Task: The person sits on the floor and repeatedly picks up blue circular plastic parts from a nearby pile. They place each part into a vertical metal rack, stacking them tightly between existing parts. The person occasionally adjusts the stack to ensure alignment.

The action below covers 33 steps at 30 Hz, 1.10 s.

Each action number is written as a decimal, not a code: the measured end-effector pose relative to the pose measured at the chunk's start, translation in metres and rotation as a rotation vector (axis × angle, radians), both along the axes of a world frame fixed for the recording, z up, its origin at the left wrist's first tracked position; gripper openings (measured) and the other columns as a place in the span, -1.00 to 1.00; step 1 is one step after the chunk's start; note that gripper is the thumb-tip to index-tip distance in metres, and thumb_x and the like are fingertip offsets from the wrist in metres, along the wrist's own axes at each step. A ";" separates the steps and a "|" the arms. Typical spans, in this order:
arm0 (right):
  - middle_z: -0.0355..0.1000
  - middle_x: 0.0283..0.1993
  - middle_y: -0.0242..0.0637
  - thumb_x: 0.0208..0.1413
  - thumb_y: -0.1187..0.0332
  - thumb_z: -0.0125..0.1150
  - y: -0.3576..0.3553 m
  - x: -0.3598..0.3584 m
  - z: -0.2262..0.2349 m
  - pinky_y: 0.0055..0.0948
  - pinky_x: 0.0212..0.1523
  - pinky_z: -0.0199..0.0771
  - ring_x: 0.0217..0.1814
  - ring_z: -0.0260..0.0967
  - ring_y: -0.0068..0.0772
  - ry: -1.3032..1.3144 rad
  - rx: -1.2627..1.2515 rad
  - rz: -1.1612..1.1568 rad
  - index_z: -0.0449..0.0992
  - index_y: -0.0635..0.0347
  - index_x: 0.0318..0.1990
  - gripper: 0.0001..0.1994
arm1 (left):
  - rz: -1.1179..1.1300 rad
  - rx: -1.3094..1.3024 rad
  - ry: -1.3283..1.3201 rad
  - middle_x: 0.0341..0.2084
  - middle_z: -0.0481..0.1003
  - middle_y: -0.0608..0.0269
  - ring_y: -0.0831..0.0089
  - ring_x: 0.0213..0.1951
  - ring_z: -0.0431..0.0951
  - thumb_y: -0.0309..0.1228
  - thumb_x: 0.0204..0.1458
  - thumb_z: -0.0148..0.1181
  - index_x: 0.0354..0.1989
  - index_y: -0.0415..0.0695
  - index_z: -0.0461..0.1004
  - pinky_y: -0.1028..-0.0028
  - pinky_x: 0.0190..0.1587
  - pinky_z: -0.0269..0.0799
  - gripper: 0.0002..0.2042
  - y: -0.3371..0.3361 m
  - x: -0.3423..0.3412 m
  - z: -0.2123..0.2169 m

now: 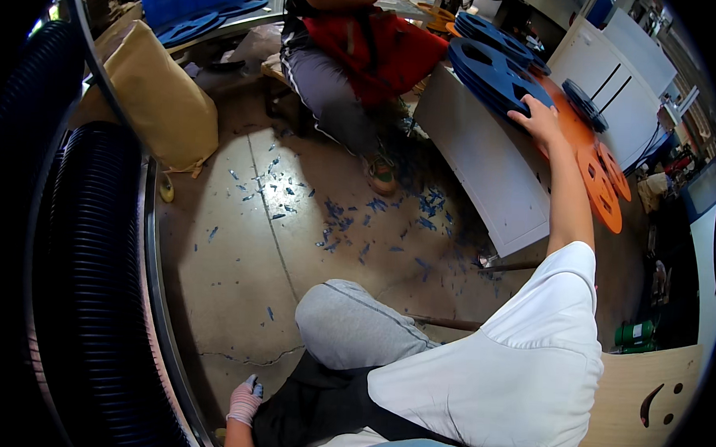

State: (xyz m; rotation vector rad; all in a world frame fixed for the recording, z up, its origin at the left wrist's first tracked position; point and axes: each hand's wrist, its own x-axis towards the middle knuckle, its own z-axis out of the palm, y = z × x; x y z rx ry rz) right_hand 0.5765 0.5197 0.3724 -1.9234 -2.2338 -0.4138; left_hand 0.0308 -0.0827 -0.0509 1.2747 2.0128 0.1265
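Overhead, the right hand is reaching far forward, arm nearly straight, and is resting flat with fingers spread on the near edge of a stack of blue reels. That stack is lying flat on the white surface, leaning over the orange reels just to its right; a smaller dark reel is sitting beyond the hand. The blue stack is lying ahead and slightly left of the fingertips, its flat faces upward, with no long axis to speak of. The left hand, gloved, is hanging low beside the person's hip, well apart from the reels, fingers loosely curled on nothing visible. Another person in a red apron is sitting across the chip-strewn floor.
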 end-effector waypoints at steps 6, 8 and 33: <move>0.53 -0.26 -0.20 0.15 -0.15 0.11 -0.021 -0.018 -0.023 -0.23 -0.14 0.38 -0.15 0.45 -0.14 -0.086 0.555 0.148 0.52 0.13 -0.26 -0.53 | 0.103 0.058 -0.107 -0.29 0.55 -0.12 -0.08 -0.25 0.54 -0.32 0.10 0.13 0.12 -0.06 0.42 0.17 -0.17 0.46 -0.62 0.003 0.017 0.021; 0.51 -0.46 -0.28 0.10 -0.17 0.16 -0.045 -0.037 -0.012 -0.27 -0.27 0.39 -0.33 0.48 -0.21 -0.067 0.776 0.139 0.53 0.10 -0.44 -0.53 | 0.095 0.061 -0.122 -0.31 0.55 -0.10 -0.06 -0.27 0.55 -0.32 0.11 0.13 0.12 -0.06 0.42 0.18 -0.18 0.46 -0.63 0.010 0.019 0.030; 0.18 -0.72 -0.38 -0.07 -0.58 -0.23 -0.342 -0.423 -0.054 -0.22 -0.18 0.55 -0.67 0.24 -0.27 0.468 0.031 2.447 0.35 0.15 -0.61 -0.17 | 1.110 0.946 -1.311 0.09 0.45 0.27 0.51 0.09 0.42 -0.16 0.17 0.21 0.33 -0.25 0.21 0.48 0.19 0.32 -0.37 0.010 0.029 0.147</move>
